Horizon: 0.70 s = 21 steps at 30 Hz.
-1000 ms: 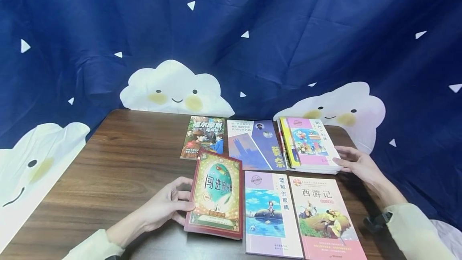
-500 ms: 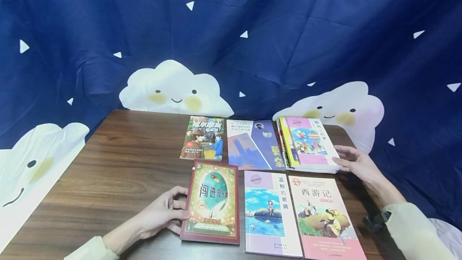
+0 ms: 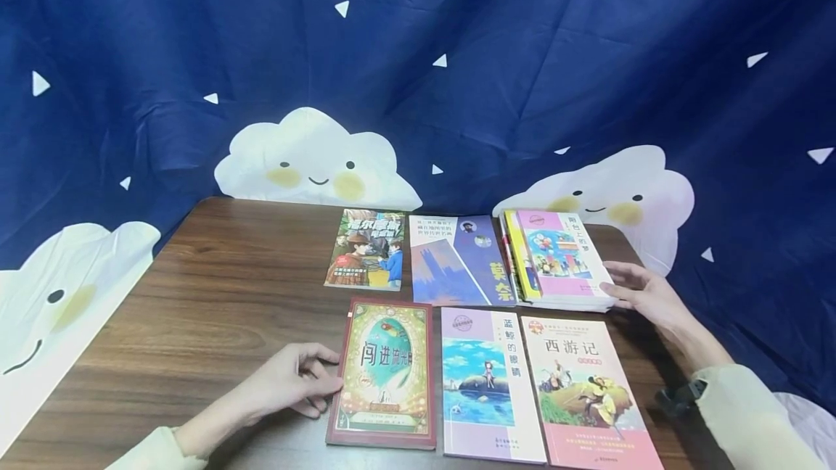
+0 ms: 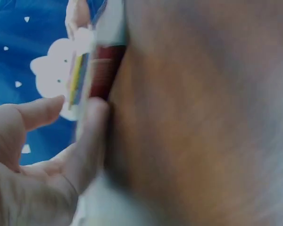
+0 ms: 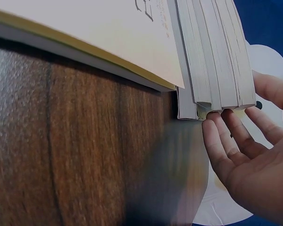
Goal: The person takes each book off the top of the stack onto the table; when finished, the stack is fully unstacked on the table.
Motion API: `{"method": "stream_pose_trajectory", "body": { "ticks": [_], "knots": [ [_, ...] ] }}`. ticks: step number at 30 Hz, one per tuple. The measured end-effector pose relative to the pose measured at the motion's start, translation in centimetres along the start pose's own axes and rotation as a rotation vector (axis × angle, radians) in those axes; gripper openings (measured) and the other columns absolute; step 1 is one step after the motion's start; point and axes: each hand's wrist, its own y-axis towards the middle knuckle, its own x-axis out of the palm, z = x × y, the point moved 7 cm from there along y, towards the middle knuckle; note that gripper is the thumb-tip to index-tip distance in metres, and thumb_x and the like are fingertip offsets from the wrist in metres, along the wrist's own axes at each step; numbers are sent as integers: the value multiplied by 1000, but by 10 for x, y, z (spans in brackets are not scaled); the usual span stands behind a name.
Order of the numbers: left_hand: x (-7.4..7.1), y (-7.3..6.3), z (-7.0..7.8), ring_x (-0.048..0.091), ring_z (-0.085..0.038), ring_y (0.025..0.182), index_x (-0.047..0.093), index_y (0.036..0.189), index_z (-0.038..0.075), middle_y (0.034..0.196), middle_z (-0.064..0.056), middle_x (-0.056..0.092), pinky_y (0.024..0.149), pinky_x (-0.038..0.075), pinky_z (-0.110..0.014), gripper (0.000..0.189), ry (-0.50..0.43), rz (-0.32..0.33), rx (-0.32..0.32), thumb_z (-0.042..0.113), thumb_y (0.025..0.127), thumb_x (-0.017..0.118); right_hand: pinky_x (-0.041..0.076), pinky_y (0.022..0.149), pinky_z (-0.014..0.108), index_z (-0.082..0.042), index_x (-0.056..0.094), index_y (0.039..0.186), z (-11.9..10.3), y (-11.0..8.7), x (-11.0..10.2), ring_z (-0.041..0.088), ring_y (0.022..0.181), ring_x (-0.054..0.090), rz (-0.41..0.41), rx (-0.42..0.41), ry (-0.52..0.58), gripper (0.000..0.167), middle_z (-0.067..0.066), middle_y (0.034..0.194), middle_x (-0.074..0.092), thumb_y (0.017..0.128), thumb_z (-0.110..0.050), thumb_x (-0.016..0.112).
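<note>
Wooden table (image 3: 242,274), red-bordered book (image 3: 382,376) beside left hand (image 3: 284,383), book stack (image 3: 563,261) against right hand (image 3: 653,302)

A wood-grain table (image 3: 215,296) carries a sea-picture book (image 3: 480,386), with a red-bordered book (image 3: 383,376) to its left, pink book (image 3: 591,394) right, purple book (image 3: 460,263) behind, cartoon book (image 3: 366,252) behind-left, book stack (image 3: 563,260) behind-right.

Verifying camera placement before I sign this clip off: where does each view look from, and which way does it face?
Head: on the person's head, facing forward and down at the table and backdrop; left hand, right hand and sleeves show.
Left wrist: on that wrist, looking past the left hand's fingers along the red-bordered book.
Right wrist: on that wrist, facing the book stack; right palm and fingers show.
Shared: head and right wrist views both show the stack and right hand.
</note>
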Motion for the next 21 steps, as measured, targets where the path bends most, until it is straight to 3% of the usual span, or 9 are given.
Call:
{"method": "stream_pose_trajectory", "body": {
  "ticks": [3, 7, 9, 13, 15, 17, 21],
  "knots": [
    [-7, 4, 16, 70, -17, 75, 58, 134, -10, 96, -12, 72, 69, 71, -35, 51, 81, 52, 10, 18, 97, 76, 67, 78, 19, 15, 35, 154, 0, 0, 1, -9, 93, 67, 2, 3, -26, 72, -30, 106, 59, 102, -18, 72],
    [-2, 25, 39, 73, -19, 79, 56, 138, -8, 102, -18, 73, 74, 72, -38, 49, 63, 49, 46, 18, 99, 73, 67, 78, 19, 14, 35, 154, 0, 0, -1, -10, 94, 65, 5, 8, -64, 73, -31, 107, 57, 102, -22, 72],
    [5, 41, 48, 75, -19, 80, 55, 140, -8, 105, -23, 74, 75, 72, -39, 50, 38, 38, 63, 17, 100, 73, 67, 79, 20, 13, 35, 155, 0, -1, -1, -10, 94, 65, 6, 16, -76, 74, -27, 110, 59, 102, -23, 72],
    [26, 80, 63, 76, -16, 79, 55, 141, -7, 114, -28, 74, 78, 72, -37, 49, -31, 21, 78, 15, 101, 71, 67, 80, 21, 13, 36, 155, -1, -1, -1, -11, 95, 64, 1, 30, -106, 75, 0, 126, 65, 103, -27, 71],
    [39, 101, 68, 76, -14, 77, 55, 142, -6, 120, -29, 73, 78, 71, -36, 49, -78, 15, 73, 15, 101, 71, 67, 80, 21, 12, 36, 155, -1, -1, 0, -12, 95, 64, -1, 39, -115, 75, 7, 130, 64, 103, -28, 71],
    [53, 122, 74, 76, -13, 76, 54, 144, -5, 125, -29, 72, 78, 71, -34, 49, -124, 9, 70, 15, 101, 71, 67, 80, 21, 13, 36, 155, -1, -1, 0, -12, 94, 64, -1, 41, -112, 75, 2, 126, 65, 103, -28, 71],
    [83, 158, 88, 76, -12, 75, 57, 143, -2, 127, -30, 71, 79, 71, -34, 47, -185, 10, 85, 15, 102, 71, 67, 79, 20, 14, 36, 154, 0, -1, 0, -11, 94, 65, 2, 28, -82, 74, -24, 110, 60, 102, -25, 71]
  ]
}}
